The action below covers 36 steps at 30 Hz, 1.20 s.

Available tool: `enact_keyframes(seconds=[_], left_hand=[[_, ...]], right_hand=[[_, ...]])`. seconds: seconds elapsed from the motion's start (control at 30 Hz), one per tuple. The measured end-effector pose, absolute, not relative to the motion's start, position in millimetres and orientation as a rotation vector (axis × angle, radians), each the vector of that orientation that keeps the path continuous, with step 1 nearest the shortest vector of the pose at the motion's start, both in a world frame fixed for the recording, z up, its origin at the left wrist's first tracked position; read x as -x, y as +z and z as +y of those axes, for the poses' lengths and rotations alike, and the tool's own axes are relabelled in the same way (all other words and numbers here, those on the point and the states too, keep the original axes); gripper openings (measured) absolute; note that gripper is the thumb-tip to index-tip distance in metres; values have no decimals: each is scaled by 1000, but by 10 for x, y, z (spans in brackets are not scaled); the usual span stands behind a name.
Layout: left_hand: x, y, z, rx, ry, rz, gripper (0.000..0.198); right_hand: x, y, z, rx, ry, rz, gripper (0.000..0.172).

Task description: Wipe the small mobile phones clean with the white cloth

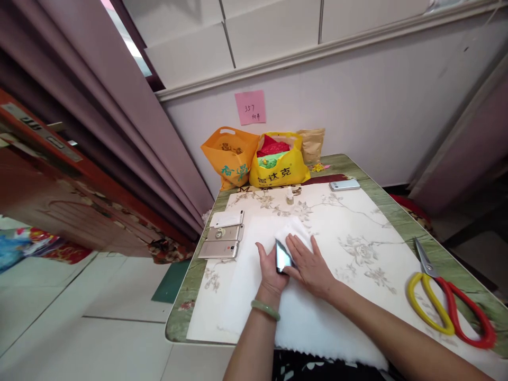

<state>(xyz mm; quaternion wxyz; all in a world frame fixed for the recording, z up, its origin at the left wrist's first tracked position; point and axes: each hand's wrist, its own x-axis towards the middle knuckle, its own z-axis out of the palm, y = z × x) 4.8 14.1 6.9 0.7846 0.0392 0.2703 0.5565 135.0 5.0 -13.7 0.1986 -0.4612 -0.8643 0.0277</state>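
Observation:
My left hand (pixel 272 272), palm up with its thumb raised, cradles a dark smartphone (pixel 283 256) whose glossy screen reflects light. Across the phone's right side lies my right hand (pixel 311 267), fingers flat and close together, thumb at the lower edge of the phone. A piece of white cloth (pixel 296 226) shows just beyond and beneath the right fingers; how much of it is under the palm is hidden. Below both hands, a larger white fluffy cloth (pixel 313 323) spreads over the table and hangs at its front edge. A green bangle (pixel 265 309) circles my left wrist.
Three phones (pixel 220 234) lie side by side at the left; another phone (pixel 344 184) rests far right. A small bottle (pixel 289 196) stands mid-table. Scissors (pixel 432 296) lie at the right edge. An orange bag (pixel 230 153), a yellow bag (pixel 280 164) and a brown pouch (pixel 312 145) line the wall.

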Motion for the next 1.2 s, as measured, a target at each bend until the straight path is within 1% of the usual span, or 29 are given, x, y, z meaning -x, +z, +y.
enact_keyframes(seconds=[0.07, 0.17, 0.27, 0.33, 0.37, 0.47, 0.57, 0.63, 0.7, 0.83, 0.9, 1.0, 1.07, 1.13, 1.2], left_hand=[[-30, 42, 149, -64, 1233, 577, 79], [2, 28, 128, -41, 1249, 539, 74], [17, 33, 78, -23, 1173, 489, 60], [0, 25, 62, -18, 1184, 469, 52], [-16, 16, 66, -20, 1218, 472, 51], [-61, -17, 114, -23, 1297, 510, 56], [-70, -22, 163, -28, 1303, 497, 57], [-64, 3, 175, -49, 1268, 454, 57], [-64, 39, 176, -71, 1223, 419, 58], [-71, 64, 169, -92, 1232, 398, 59], [-61, 35, 163, -95, 1210, 408, 62], [-29, -39, 154, -92, 1131, 428, 72], [-12, -89, 153, -92, 1117, 429, 75], [-7, -131, 158, -95, 1180, 438, 69], [-11, -158, 166, -96, 1313, 478, 58]], right_hand=[[-1430, -140, -108, 1198, 83, -2448, 82], [-1495, -57, -252, 980, 182, -2538, 89], [-1451, 34, -199, 777, 332, -2604, 88], [-1379, 53, -86, 737, 424, -2591, 81], [-1341, 51, -24, 759, 462, -2562, 77], [-1271, 44, 130, 880, 574, -2391, 62], [-1298, 93, 246, 938, 709, -2052, 46], [-1334, 147, 343, 990, 694, -1812, 40], [-1336, 181, 466, 1056, 587, -1713, 38], [-1177, 127, 672, 1111, 445, -1983, 43], [-1070, 82, 687, 1124, 463, -2178, 50], [-985, 70, 590, 1165, 491, -2358, 65], [-979, 103, 476, 1176, 489, -2415, 68], [-979, 146, 354, 1137, 501, -2463, 66], [-956, 184, 257, 1073, 535, -2502, 65]])
